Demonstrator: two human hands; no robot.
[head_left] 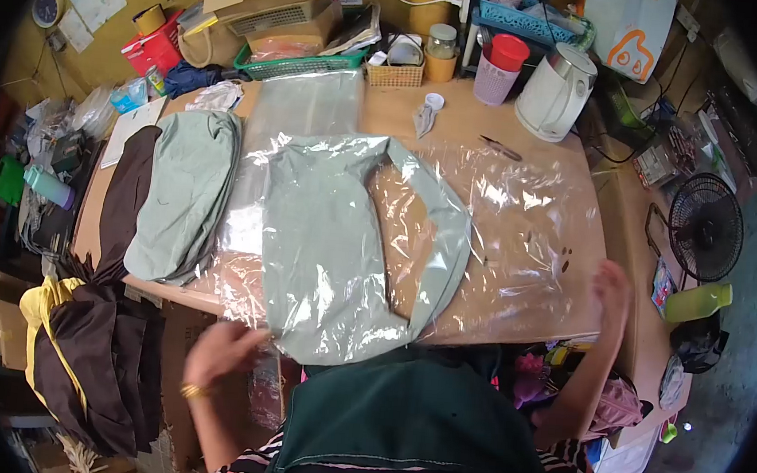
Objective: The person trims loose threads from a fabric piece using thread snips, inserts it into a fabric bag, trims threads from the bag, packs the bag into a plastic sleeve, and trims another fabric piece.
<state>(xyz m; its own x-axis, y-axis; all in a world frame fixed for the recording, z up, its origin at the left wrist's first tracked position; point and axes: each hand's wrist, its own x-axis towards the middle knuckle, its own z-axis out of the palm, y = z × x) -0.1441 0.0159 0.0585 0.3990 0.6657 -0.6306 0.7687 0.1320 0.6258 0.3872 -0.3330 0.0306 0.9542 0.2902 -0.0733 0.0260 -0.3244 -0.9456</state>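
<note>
The green cloth [325, 232] with the strap loop was laid on the table [398, 105] under clear plastic [522, 221], its long side set from twelve to six o'clock. From the left hand [225, 354], it was found at one o'clock, very near; a pinch could not be told. From the right hand [612, 292], loosely bent, nothing seen inside, it was placed farther, at nine.
</note>
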